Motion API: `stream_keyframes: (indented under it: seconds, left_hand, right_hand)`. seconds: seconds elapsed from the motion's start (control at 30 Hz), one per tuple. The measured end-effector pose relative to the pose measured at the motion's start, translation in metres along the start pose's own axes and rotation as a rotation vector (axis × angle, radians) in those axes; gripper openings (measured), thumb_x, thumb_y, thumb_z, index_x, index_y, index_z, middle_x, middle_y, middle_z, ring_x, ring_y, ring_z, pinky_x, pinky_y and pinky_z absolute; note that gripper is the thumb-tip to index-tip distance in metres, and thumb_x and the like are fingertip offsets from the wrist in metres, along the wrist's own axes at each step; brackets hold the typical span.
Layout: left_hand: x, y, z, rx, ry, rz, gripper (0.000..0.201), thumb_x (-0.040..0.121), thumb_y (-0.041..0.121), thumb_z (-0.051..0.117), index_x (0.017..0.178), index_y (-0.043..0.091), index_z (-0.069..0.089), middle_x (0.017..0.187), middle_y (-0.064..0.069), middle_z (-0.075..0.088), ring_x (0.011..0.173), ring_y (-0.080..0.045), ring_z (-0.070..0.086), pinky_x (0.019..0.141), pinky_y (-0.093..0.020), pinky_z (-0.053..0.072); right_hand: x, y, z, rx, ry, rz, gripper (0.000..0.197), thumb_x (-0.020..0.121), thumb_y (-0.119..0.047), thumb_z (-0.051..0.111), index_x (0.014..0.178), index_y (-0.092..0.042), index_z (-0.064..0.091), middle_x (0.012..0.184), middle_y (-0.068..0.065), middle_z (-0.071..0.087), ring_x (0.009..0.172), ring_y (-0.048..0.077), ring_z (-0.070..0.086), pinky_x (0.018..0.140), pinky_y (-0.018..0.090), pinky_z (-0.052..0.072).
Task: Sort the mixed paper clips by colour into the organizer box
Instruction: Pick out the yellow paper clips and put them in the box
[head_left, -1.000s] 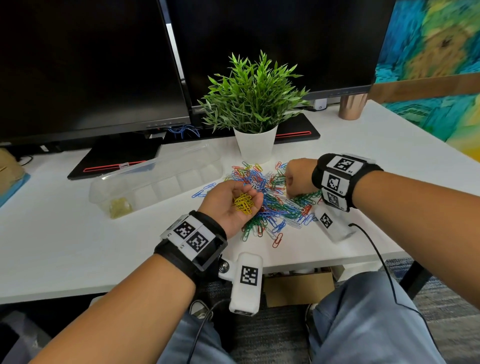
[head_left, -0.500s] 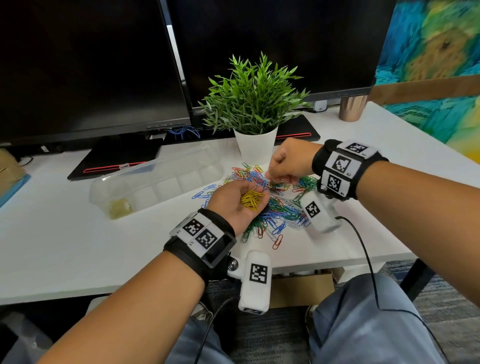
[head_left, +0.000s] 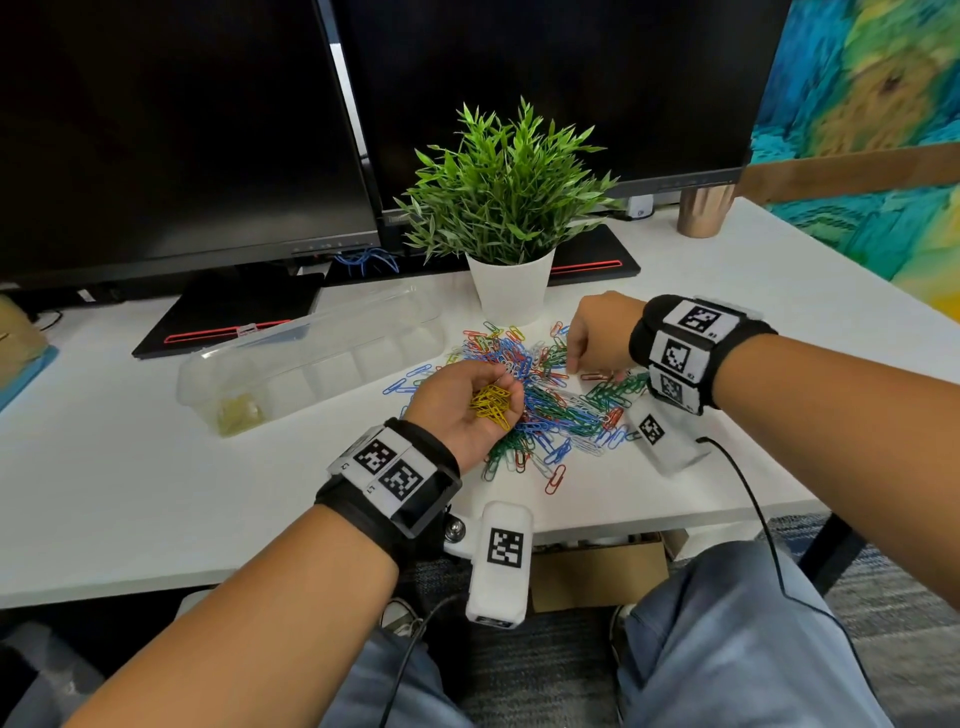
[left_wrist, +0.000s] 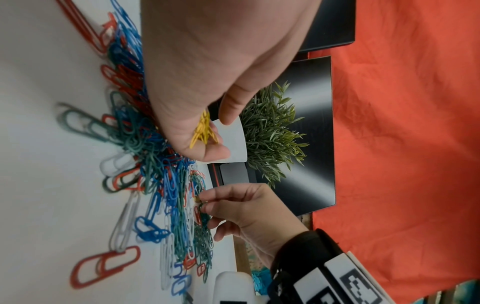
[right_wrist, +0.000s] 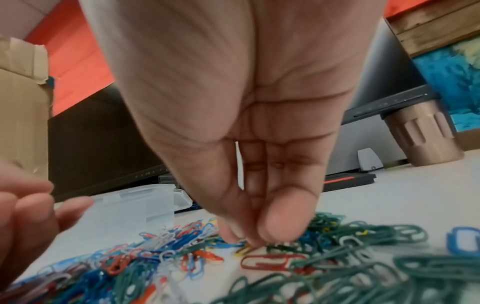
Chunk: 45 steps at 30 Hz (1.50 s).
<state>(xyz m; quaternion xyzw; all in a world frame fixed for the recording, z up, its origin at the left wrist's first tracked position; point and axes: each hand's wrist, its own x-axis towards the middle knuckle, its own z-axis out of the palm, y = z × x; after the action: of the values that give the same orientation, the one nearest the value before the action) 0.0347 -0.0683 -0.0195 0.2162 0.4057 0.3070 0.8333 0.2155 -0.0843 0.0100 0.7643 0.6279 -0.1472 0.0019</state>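
A mixed pile of coloured paper clips (head_left: 545, 400) lies on the white desk (head_left: 130, 483), in front of the plant. My left hand (head_left: 467, 400) is palm up at the pile's left edge, fingers curled round a bunch of yellow clips (head_left: 491, 405), also seen in the left wrist view (left_wrist: 202, 129). My right hand (head_left: 574, 364) reaches down into the pile's far right side. Its thumb and fingertips (right_wrist: 272, 226) pinch one yellow clip (right_wrist: 242, 250). The clear organizer box (head_left: 311, 358) lies open to the left, with yellow clips (head_left: 239, 413) in its leftmost compartment.
A potted plant (head_left: 511, 291) stands just behind the pile. Two dark monitors (head_left: 171, 130) on black bases (head_left: 234, 312) line the back. A copper cup (head_left: 704, 210) is at the far right. The desk's front edge (head_left: 623, 519) runs close below the pile.
The right hand, half a second ago raised beside the left palm, has moved right and down into the pile and pinches a yellow clip. The left hand has hardly moved.
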Motion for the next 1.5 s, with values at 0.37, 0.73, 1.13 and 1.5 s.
stream_keyframes:
  seconds: [0.37,0.73,1.13,1.5]
  left_hand:
    - [-0.004,0.003,-0.003,-0.047,0.003,-0.004,0.012,0.091,-0.002,0.048,0.081,-0.001,0.053,0.07,-0.012,0.05,0.066,-0.021,0.053,0.054,-0.026,0.055]
    - [-0.008,0.005,-0.003,-0.067,0.013,-0.006,0.015,0.095,0.008,0.046,0.086,-0.002,0.054,0.078,-0.015,0.053,0.075,-0.026,0.056,0.076,-0.038,0.053]
    - [-0.009,0.005,-0.004,-0.048,0.014,-0.003,0.019,0.097,0.011,0.046,0.089,-0.004,0.055,0.079,-0.016,0.054,0.076,-0.027,0.057,0.072,-0.037,0.054]
    - [-0.007,0.006,-0.006,-0.062,0.007,0.01,0.019,0.096,0.008,0.045,0.088,-0.005,0.056,0.081,-0.021,0.057,0.078,-0.033,0.059,0.081,-0.045,0.053]
  right_hand:
    - [0.004,0.002,0.003,0.037,0.01,0.011,0.012,0.079,-0.005,0.071,0.087,-0.012,0.075,0.067,-0.002,0.062,0.041,0.009,0.056,0.06,0.028,0.058]
    - [0.003,0.0,0.015,-0.152,0.039,-0.063,0.009,0.081,-0.012,0.064,0.084,-0.012,0.073,0.078,-0.002,0.064,0.074,0.016,0.058,0.066,0.025,0.045]
    - [0.008,-0.005,0.019,-0.261,-0.076,-0.054,0.03,0.085,-0.028,0.06,0.063,-0.011,0.048,0.066,0.006,0.05,0.066,0.024,0.047,0.06,0.027,0.041]
    - [0.002,-0.004,0.0,0.061,0.131,-0.149,0.022,0.083,-0.013,0.068,0.105,-0.011,0.07,0.088,-0.001,0.062,0.072,0.01,0.054,0.065,0.02,0.043]
